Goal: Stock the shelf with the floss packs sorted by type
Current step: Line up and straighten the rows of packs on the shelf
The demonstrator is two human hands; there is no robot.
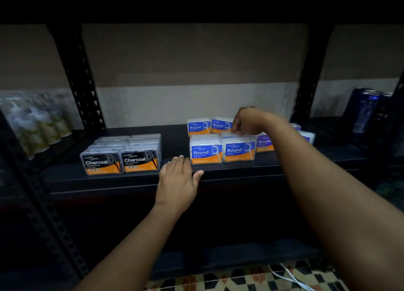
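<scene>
Resting flat and released on the shelf [218, 177], left hand [178, 181]; right hand [246, 122] pinches a Round pack [231, 135].

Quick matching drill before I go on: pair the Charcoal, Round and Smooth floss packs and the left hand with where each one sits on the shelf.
Things:
1. Charcoal packs
2. Round packs
3. Smooth packs
4. left hand

Places:
A. partly hidden behind the right forearm
B. resting on the shelf's front edge
C. leftmost group
D. middle group, under the right hand

Pairs: 1-C, 2-D, 3-A, 4-B
</scene>
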